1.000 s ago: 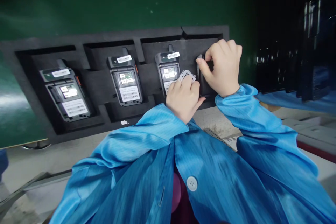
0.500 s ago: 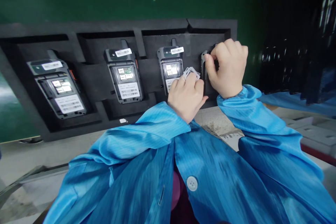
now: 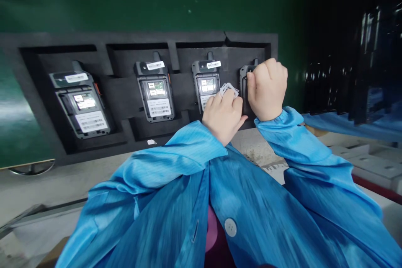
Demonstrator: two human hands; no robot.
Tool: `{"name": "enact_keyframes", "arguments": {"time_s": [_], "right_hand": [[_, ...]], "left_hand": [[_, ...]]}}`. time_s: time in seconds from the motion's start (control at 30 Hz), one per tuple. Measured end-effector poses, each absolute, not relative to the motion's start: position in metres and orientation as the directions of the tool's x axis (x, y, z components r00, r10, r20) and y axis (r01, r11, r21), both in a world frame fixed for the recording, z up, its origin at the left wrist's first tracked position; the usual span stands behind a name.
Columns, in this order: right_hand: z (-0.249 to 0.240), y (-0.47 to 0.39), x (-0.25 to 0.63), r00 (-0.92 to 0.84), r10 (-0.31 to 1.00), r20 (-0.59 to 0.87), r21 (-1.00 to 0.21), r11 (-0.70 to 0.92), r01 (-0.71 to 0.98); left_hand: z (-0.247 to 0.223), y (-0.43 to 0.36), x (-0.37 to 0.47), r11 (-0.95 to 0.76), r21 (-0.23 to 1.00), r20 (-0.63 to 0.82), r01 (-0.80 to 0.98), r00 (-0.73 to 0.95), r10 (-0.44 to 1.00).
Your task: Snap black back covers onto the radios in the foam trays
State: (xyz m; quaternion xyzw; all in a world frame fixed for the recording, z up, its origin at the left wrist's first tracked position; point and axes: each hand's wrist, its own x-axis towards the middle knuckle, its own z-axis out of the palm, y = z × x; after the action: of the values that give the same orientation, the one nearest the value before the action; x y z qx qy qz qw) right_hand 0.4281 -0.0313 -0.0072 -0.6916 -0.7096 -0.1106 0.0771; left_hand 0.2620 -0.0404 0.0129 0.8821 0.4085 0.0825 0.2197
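Note:
My left hand [image 3: 223, 116] is closed, with thin white frame-like pieces [image 3: 229, 89] showing between its fingers. It overlaps the lower corner of a handheld radio [image 3: 206, 81] with a stub antenna and bare card slots in its back. My right hand [image 3: 268, 88] is curled closed over the rightmost radio [image 3: 244, 76]; anything in its fingers is hidden, and the hand covers much of that radio. Further left lie another radio [image 3: 156, 92] and the leftmost radio [image 3: 83, 104], both back side up with barcode labels.
All the radios lie in recesses of a black foam tray [image 3: 117, 88] on a green table [image 3: 141, 0]. On the tray's near edge lies a small white scrap [image 3: 151, 142]. Dark hanging strips [image 3: 342, 75] are at the right, above white boxes [image 3: 373, 163].
The view has shifted slightly, so the tray's left part appears further right. My right hand shows a little lower, and more of the rightmost radio's top is visible. My left hand keeps the white pieces.

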Motion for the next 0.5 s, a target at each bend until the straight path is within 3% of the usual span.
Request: {"name": "enact_keyframes", "arguments": {"time_s": [0.07, 0.23, 0.33, 0.43, 0.5], "right_hand": [[-0.005, -0.036, 0.429, -0.033, 0.961, 0.274, -0.003, 0.035, 0.999], [0.008, -0.062, 0.433, -0.019, 0.951, 0.309, -0.317, 0.121, 0.941], [0.013, -0.078, 0.433, -0.023, 0.949, 0.313, -0.274, 0.114, 0.955], [0.015, -0.088, 0.431, -0.038, 0.972, 0.231, -0.161, 0.076, 0.984], [0.017, -0.09, 0.43, -0.015, 0.982, 0.188, -0.147, 0.043, 0.988]], "left_hand": [[0.014, -0.04, 0.258, -0.573, 0.465, -0.026, 0.674, 0.658, 0.753], [0.016, -0.041, 0.25, -0.587, 0.483, -0.009, 0.65, 0.674, 0.739], [0.016, -0.042, 0.25, -0.585, 0.482, -0.035, 0.652, 0.681, 0.731], [0.015, -0.042, 0.252, -0.584, 0.474, -0.051, 0.659, 0.683, 0.729], [0.015, -0.041, 0.254, -0.601, 0.463, -0.051, 0.652, 0.696, 0.716]]}}
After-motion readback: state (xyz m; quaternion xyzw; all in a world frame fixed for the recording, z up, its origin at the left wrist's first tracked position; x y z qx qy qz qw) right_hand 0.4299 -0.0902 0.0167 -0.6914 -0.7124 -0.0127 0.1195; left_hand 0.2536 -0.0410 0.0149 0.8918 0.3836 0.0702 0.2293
